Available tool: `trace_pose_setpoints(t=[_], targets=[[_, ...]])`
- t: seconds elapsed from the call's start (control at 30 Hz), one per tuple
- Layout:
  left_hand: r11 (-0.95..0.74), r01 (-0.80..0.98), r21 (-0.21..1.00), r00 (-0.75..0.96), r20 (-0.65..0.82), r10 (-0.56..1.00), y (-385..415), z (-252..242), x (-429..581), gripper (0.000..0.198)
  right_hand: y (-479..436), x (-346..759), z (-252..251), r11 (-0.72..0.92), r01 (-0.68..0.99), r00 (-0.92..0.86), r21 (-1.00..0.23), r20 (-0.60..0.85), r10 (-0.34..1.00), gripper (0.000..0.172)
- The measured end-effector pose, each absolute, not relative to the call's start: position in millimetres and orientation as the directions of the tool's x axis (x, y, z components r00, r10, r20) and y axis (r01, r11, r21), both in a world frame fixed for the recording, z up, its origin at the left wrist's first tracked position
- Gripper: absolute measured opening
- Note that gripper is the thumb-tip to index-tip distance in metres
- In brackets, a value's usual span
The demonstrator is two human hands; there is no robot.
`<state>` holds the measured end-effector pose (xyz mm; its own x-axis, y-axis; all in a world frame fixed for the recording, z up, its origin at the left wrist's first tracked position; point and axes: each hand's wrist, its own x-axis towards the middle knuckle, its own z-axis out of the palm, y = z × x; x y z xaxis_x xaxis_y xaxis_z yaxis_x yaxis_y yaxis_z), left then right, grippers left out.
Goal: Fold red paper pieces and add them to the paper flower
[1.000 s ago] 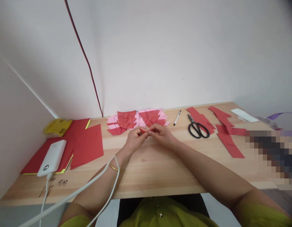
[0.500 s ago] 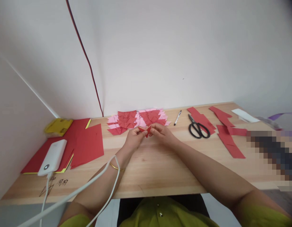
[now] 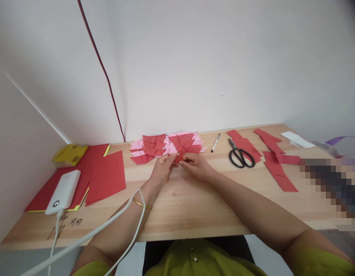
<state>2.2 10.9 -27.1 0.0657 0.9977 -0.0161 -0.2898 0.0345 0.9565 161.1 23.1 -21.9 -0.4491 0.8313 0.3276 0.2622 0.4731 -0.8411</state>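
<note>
My left hand [image 3: 162, 169] and my right hand [image 3: 196, 165] meet over the middle of the wooden table [image 3: 180, 203]. Both pinch a small folded red paper piece [image 3: 180, 156] between their fingertips. Just behind the hands lies a spread of folded red and pink paper triangles [image 3: 165, 145], close to the wall. A gold bangle sits on my left wrist, with a white cable looped past it.
Red paper sheets [image 3: 104, 176] and a white power bank [image 3: 63, 191] lie at the left, with a yellow packet [image 3: 70, 153] behind. A pen [image 3: 215, 142], black scissors [image 3: 240, 155] and red paper strips [image 3: 276, 168] lie at the right. A blurred patch covers the far right edge.
The red piece has been turned and pushed a little farther from me, toward the triangle spread. Both hands stay pinched on it.
</note>
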Motion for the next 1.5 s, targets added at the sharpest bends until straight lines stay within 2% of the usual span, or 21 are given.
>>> trace_pose_setpoints(t=[0.13, 0.33, 0.47, 0.6, 0.83, 0.97, 1.17, 1.5], targets=[[-0.028, -0.178, 0.984, 0.02, 0.032, 0.999, 10, -27, 3, 0.019, 22, 159, -23, 0.471, 0.263, -0.447, -0.842, 0.326, 0.833, 0.027], [-0.022, -0.214, 0.977, -0.009, 0.02, 1.0, 9, -29, 5, 0.014, 23, 158, -28, 0.518, 0.262, -0.489, -0.815, 0.35, 0.799, 0.021], [0.013, -0.269, 0.963, -0.015, -0.018, 1.0, 9, -31, 5, 0.016, 24, 159, -30, 0.518, 0.257, -0.51, -0.816, 0.341, 0.79, 0.019], [-0.017, -0.258, 0.966, 0.009, 0.019, 1.0, 11, -32, 4, 0.018, 22, 158, -28, 0.503, 0.236, -0.54, -0.832, 0.318, 0.779, 0.02], [0.053, -0.336, 0.94, 0.042, -0.042, 0.998, 13, -30, 2, 0.032, 23, 158, -29, 0.47, 0.226, -0.468, -0.853, 0.329, 0.821, 0.025], [0.051, -0.228, 0.972, 0.012, -0.05, 0.999, 13, -33, 1, 0.024, 25, 159, -31, 0.454, 0.232, -0.455, -0.86, 0.317, 0.832, 0.02], [-0.044, -0.113, 0.993, -0.002, 0.044, 0.999, 13, -34, 0, 0.014, 25, 158, -32, 0.484, 0.265, -0.492, -0.834, 0.315, 0.812, 0.019], [-0.039, -0.044, 0.998, -0.011, 0.038, 0.999, 12, -32, 0, 0.018, 21, 159, -28, 0.526, 0.257, -0.536, -0.811, 0.333, 0.776, 0.019]])
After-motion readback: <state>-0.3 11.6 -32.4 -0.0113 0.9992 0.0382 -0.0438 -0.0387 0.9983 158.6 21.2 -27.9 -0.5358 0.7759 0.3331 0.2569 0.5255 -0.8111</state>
